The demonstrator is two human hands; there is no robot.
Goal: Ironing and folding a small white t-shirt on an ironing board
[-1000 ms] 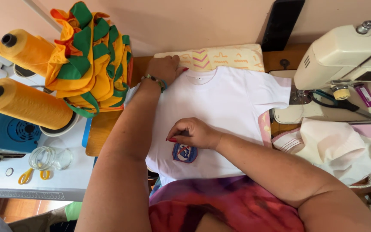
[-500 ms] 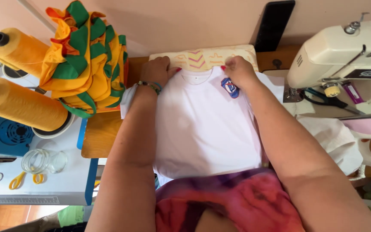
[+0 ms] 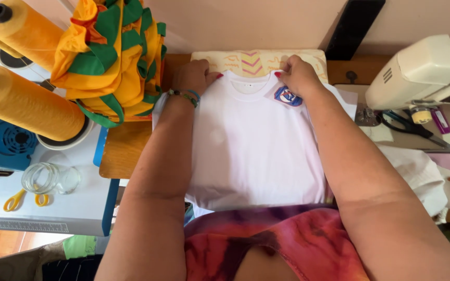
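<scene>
A white T-shirt (image 3: 256, 151) lies flat, front up, on the wooden desk (image 3: 126, 156), its collar toward the far edge where a cream pad with zigzag print (image 3: 251, 61) shows behind it. The left hand (image 3: 194, 77) presses on the left shoulder seam, fingers bent down onto the cloth. The right hand (image 3: 299, 75) rests on the right shoulder, fingertips pinching or pressing there, just beside a small blue, red and white badge (image 3: 287, 96) lying on the chest below the collar.

The badge looks loose on the fabric (whether it is fixed at all I cannot tell), so the right wrist sliding over it could push it askew. Uneven pull between the two hands would likely wrinkle or skew the shirt. The near hem hangs at the desk's edge against the person's tie-dye top (image 3: 277, 244), where leaning in could drag it. The sewing machine (image 3: 428, 73) and scissors (image 3: 402, 122) sit near the right elbow.
</scene>
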